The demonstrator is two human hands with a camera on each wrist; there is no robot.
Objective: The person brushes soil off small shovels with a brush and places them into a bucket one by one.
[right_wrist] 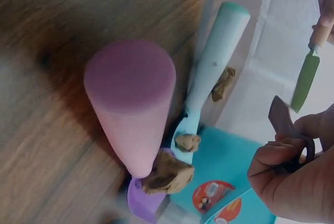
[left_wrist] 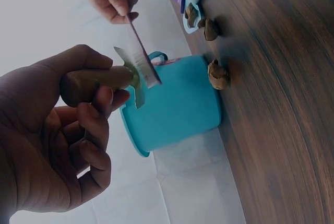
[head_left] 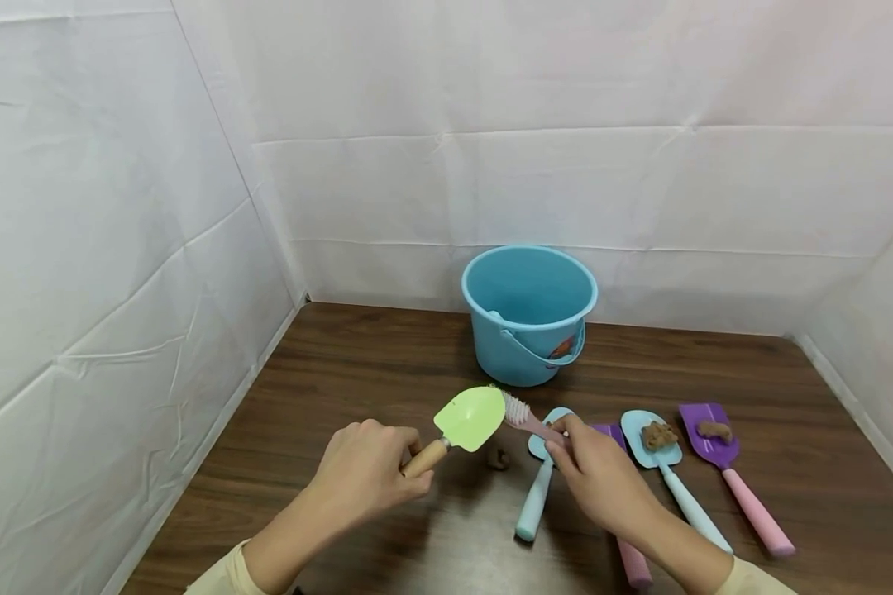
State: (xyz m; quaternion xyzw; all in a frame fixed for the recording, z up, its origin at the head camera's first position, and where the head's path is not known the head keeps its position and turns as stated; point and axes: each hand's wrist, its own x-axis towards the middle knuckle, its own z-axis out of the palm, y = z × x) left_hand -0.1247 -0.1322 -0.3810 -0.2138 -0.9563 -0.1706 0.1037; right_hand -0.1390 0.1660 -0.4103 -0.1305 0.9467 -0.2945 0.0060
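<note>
My left hand (head_left: 365, 463) grips the wooden handle of a small trowel (head_left: 470, 417) with a light green blade, raised above the table. The right hand (head_left: 603, 475) pinches a pink brush (head_left: 518, 411) by its handle, and its white bristles are right at the blade's edge. No lump shows on the blade in the head view. Below the two tools, a brown lump (head_left: 498, 459) lies on the table; the left wrist view shows a larger brown lump (left_wrist: 218, 75) near the bucket.
Behind the tools stands a light blue bucket (head_left: 502, 355), its handle down. A blue spatula (head_left: 534, 504) and a purple one with a pink handle (head_left: 634, 564) lie partly under my right hand. Farther right, another blue spatula (head_left: 631, 426) and purple spatula (head_left: 703, 413) carry brown lumps. White cloth walls enclose the table.
</note>
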